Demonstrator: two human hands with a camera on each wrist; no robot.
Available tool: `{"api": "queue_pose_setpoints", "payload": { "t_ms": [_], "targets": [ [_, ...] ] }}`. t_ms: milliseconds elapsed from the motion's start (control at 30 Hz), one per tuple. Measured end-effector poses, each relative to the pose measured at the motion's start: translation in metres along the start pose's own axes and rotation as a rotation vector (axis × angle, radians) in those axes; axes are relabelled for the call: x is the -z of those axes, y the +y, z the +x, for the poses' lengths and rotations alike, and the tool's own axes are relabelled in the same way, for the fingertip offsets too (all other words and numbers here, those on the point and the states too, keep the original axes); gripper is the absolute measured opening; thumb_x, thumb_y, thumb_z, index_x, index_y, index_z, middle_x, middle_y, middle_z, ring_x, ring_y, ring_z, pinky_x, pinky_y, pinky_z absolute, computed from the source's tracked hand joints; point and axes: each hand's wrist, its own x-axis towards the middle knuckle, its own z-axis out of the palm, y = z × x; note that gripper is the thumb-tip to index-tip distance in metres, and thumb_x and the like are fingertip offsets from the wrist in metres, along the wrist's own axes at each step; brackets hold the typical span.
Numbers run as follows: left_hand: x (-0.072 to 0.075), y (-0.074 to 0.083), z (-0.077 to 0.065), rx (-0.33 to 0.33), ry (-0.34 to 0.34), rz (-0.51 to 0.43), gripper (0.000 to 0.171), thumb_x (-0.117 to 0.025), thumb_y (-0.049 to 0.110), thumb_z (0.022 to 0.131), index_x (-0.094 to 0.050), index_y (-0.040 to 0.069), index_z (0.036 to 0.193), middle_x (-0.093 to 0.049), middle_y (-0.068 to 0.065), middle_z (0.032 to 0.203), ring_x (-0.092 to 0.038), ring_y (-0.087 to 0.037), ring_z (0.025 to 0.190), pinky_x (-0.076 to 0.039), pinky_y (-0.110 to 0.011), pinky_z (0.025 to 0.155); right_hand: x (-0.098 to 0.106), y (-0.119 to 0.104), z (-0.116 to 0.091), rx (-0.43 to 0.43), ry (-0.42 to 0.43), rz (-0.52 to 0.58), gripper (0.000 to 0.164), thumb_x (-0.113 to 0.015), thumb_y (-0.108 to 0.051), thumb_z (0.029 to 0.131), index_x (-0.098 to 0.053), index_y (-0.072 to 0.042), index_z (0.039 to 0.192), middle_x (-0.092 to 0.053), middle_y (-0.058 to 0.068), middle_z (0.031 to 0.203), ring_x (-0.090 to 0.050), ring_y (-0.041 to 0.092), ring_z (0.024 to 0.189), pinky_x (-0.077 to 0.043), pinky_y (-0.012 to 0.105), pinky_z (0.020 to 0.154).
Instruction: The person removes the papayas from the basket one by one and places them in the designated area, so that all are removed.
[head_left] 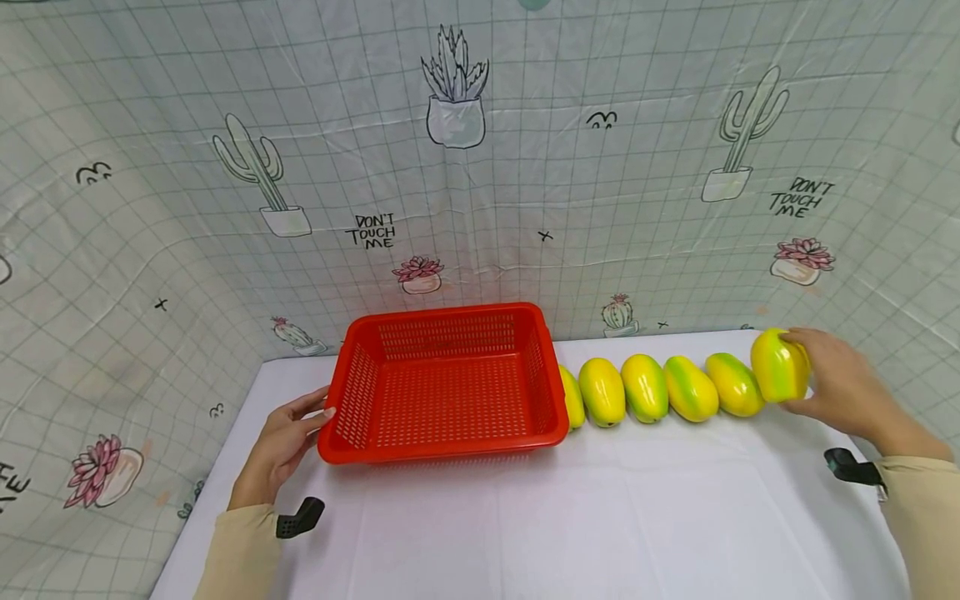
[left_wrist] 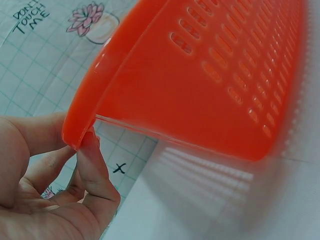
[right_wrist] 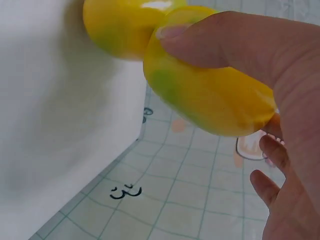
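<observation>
A red plastic basket (head_left: 450,452) with slotted walls stands left of centre on the table. My left hand (head_left: 283,442) pinches its left rim between thumb and fingers; the left wrist view shows the grip on the rim (left_wrist: 80,117) up close. At the far right, my right hand (head_left: 843,387) holds a yellow-green mango (head_left: 776,367), thumb on one side. In the right wrist view this mango (right_wrist: 200,100) appears just in front of another mango (right_wrist: 115,30). Several more mangoes (head_left: 645,388) lie in a row between basket and right hand; the leftmost is partly hidden by the basket.
The table (head_left: 570,525) has a white cover. Behind and at both sides hangs a checked cloth (head_left: 510,192) printed with cactus drawings, close to the table's back edge. A black wrist mount (head_left: 300,517) sits by the left sleeve, another (head_left: 853,468) by the right.
</observation>
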Motion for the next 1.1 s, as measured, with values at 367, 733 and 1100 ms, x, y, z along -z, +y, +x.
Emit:
{"api": "queue_pose_setpoints", "payload": {
  "t_ms": [367, 733, 1100],
  "targets": [
    [0.0, 0.0, 0.0, 0.011, 0.013, 0.004, 0.064, -0.061, 0.015, 0.108, -0.034, 0.005, 0.165, -0.031, -0.023, 0.166, -0.055, -0.018, 0.119, -0.058, -0.016, 0.087, -0.004, 0.019, -0.008, -0.036, -0.042, -0.022, 0.103, -0.097, 0.0, 0.059, -0.041, 0.013, 0.145, -0.044, 0.042, 0.141, -0.038, 0.062, 0.124, -0.03, 0.085, 0.101],
    [-0.001, 0.001, 0.0, 0.015, 0.014, -0.011, 0.064, -0.061, 0.013, 0.108, -0.034, 0.005, 0.165, -0.032, -0.022, 0.165, -0.056, -0.017, 0.117, -0.058, -0.016, 0.087, -0.018, 0.034, -0.015, -0.074, -0.17, -0.043, 0.098, -0.09, 0.005, 0.065, -0.037, 0.012, 0.148, -0.04, 0.041, 0.144, -0.032, 0.066, 0.126, -0.027, 0.086, 0.101],
    [-0.001, 0.0, 0.002, 0.015, 0.015, -0.005, 0.064, -0.061, 0.014, 0.108, -0.034, 0.006, 0.165, -0.032, -0.022, 0.165, -0.053, -0.022, 0.125, -0.058, -0.016, 0.087, -0.026, 0.037, -0.013, -0.059, -0.227, -0.049, 0.099, -0.089, 0.007, 0.068, -0.035, 0.011, 0.15, -0.037, 0.042, 0.147, -0.029, 0.066, 0.129, -0.023, 0.087, 0.105]
  ]
}}
